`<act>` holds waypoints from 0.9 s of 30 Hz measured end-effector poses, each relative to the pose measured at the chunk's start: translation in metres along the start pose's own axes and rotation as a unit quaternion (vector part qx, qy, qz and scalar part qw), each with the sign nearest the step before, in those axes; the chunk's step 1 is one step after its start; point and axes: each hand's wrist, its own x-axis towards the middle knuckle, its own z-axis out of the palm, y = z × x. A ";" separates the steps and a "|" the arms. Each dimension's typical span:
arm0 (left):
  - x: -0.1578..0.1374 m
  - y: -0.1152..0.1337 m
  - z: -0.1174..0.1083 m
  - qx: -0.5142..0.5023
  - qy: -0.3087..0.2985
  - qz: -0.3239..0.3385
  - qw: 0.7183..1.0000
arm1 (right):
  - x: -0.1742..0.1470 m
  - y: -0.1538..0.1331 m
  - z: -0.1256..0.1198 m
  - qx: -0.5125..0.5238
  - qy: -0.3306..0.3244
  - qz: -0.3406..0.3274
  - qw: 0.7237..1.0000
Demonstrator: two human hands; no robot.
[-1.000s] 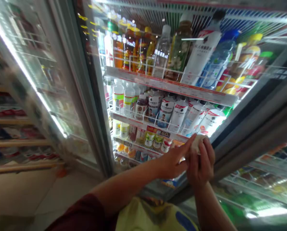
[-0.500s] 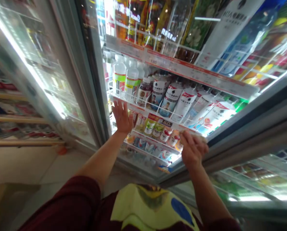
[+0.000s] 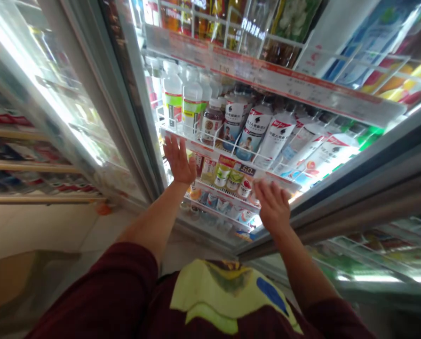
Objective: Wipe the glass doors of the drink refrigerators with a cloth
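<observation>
My left hand (image 3: 179, 161) is open, fingers apart, in front of the left end of a white shelf price strip (image 3: 210, 151); whether it touches the strip I cannot tell. Toward the right end of that strip is my right hand (image 3: 273, 205), its fingers stretched out and nothing in it. Just above the hands stands a row of drinks behind a wire guard: clear bottles with green labels (image 3: 192, 110), a dark bottle with a round label (image 3: 211, 123), and white-labelled bottles (image 3: 254, 129). Small cups with fruit pictures (image 3: 234, 179) sit on the shelf below, between my hands.
A higher shelf edge with price tags (image 3: 274, 77) carries larger bottles. Grey door frames flank the cooler, one at left (image 3: 107, 94) and one at right (image 3: 354, 174). Wooden-edged racks (image 3: 30, 165) stand far left, near a small orange object (image 3: 103, 208) on the floor.
My right hand has shifted left and a little up, its bent fingers now straightened. The left hand stays open and is slightly higher in view. The camera view has shifted closer to the shelves.
</observation>
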 end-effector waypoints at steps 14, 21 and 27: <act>0.000 -0.003 0.000 0.010 -0.005 0.028 1.000 | -0.006 -0.006 0.003 -0.006 -0.041 -0.041 0.998; 0.001 0.001 -0.003 0.016 -0.019 0.040 0.999 | 0.042 0.068 -0.033 -0.044 0.199 0.125 0.971; 0.001 0.005 -0.005 0.016 -0.006 0.037 0.999 | -0.001 -0.009 0.003 -0.011 0.006 -0.003 1.000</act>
